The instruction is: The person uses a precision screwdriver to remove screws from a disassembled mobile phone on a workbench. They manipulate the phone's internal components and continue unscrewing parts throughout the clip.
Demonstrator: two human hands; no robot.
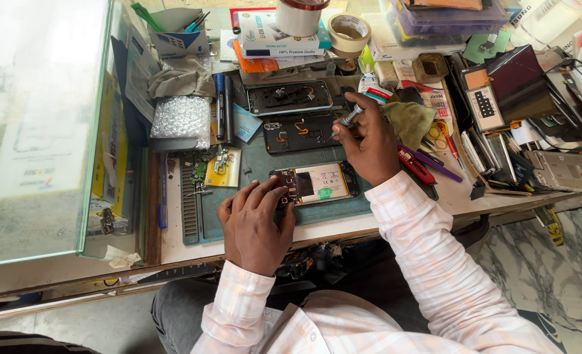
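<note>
Cluttered workbench (173, 242): an opened phone (317, 183), battery showing, lies under the left hand's (255, 226) loosely curled fingertips; right hand (369, 147) grips a screwdriver (348, 119) just above.

Cluttered white wooden-edged workbench (173, 244) under daylight. Tall greenish glass pane (48, 131) left of the fingers. Grey-veined marble floor (553, 269) lower right; plain grey tile floor (74, 324) lower left.
</note>
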